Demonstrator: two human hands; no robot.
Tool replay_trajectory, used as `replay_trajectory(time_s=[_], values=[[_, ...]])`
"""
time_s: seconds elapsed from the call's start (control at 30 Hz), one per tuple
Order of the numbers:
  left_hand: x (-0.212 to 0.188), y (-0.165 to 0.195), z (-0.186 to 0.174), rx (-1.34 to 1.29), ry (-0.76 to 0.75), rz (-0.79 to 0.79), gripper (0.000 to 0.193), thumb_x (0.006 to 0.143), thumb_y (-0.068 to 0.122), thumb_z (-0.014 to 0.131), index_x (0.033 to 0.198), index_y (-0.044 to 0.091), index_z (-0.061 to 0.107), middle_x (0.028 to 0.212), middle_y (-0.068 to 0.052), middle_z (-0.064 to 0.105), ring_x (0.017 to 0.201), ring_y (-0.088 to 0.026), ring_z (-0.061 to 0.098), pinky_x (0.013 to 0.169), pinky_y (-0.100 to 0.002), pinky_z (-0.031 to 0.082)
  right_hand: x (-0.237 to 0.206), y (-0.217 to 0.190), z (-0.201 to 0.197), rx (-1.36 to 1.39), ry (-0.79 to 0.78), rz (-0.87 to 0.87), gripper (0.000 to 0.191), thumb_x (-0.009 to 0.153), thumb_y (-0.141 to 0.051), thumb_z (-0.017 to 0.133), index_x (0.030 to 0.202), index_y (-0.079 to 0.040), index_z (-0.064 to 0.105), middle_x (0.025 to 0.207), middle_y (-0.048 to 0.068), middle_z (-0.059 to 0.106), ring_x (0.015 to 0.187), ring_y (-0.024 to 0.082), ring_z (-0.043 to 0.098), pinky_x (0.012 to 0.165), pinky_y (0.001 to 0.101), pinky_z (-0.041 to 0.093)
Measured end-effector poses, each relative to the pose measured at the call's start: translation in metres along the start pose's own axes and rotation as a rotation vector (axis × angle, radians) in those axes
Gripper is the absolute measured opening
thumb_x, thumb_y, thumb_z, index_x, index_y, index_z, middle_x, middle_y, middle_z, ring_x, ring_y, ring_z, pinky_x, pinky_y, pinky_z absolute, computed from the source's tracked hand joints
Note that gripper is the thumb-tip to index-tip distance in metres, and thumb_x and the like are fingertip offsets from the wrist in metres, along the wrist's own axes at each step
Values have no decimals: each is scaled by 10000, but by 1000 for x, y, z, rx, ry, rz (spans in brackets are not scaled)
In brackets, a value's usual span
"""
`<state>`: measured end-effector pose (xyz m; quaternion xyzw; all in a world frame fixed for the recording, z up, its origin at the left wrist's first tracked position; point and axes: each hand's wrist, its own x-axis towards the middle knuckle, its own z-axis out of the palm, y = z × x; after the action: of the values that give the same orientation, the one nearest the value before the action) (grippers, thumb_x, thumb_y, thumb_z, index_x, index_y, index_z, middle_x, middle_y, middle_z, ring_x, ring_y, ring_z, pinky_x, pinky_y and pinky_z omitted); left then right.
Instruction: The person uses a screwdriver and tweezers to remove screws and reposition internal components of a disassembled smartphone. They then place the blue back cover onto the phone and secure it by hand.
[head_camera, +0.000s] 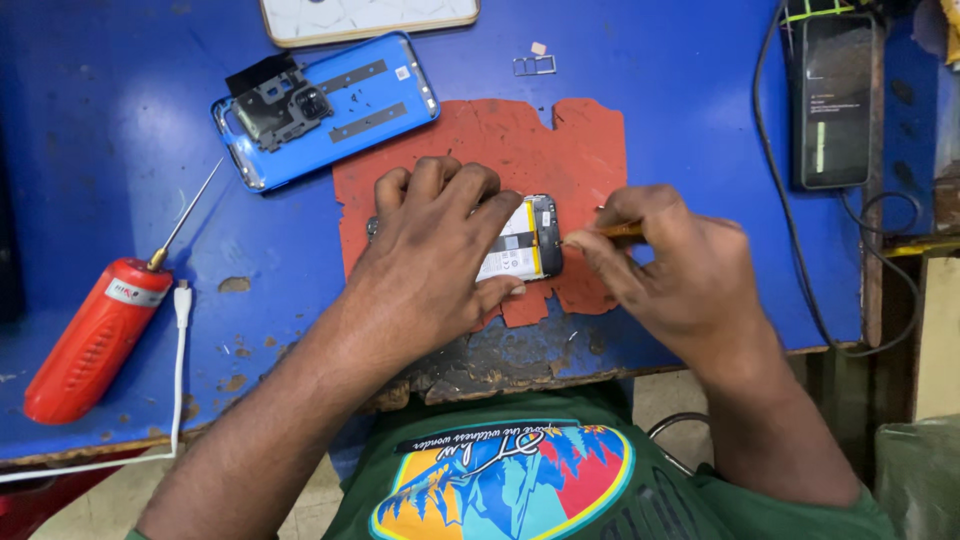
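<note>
Blue paint, chipped and worn through at the near edge, covers the surface (120, 120) before us. Nearest to us, our left hand (435, 250) presses flat over an opened phone (525, 238), fingers spread and clamped on its body; the phone lies on a red mat (580, 140), its pale battery and dark end showing just past our fingertips. Our right hand (665, 260) pinches a thin orange-handled tool (620, 230), whose tip meets the phone's exposed end. To the left we note a red heating tool (95, 335) with a metal probe, and a white cable (180, 330) beside it. Farther off lies a blue back cover (330, 105) with a black inner frame on it, then a small card tray (533, 65). At the far right, a dark phone (833, 100) rests with cables attached.
</note>
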<state>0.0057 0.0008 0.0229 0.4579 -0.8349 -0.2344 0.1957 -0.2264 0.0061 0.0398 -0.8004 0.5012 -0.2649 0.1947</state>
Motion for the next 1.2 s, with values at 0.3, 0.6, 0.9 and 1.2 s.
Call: replay_trajectory(time_s=[0.3,0.6,0.9,1.2], values=[[1,-2,0,26,29,19,775,634,389,902,1265,20,647,1201,-120,583,1178,-315,491,999,-514,328,6,-6,-2,120,23,-215,316,876,1,740,1077,26,498,978,171,718,871,264,748,717,327,610],[-1,-1,-2,17,29,23,748,662,387,885,1266,13,651,1176,-121,588,1150,-310,510,985,-506,335,4,-4,-6,93,-100,-145,370,877,12,811,1154,19,566,1061,160,738,950,236,774,806,305,641],[-1,-5,-1,16,31,36,670,701,404,866,1221,30,672,1142,-123,593,1140,-321,518,960,-508,351,83,-4,33,793,67,-107,343,1091,204,584,1246,-22,378,1187,125,625,1174,211,702,1110,337,621],[0,-9,-1,33,67,62,651,683,439,861,1154,27,681,1191,-119,609,1203,-316,499,893,-504,348,136,-19,89,518,-147,-264,331,1039,168,628,1228,3,412,1177,116,682,1183,186,757,1010,300,668]])
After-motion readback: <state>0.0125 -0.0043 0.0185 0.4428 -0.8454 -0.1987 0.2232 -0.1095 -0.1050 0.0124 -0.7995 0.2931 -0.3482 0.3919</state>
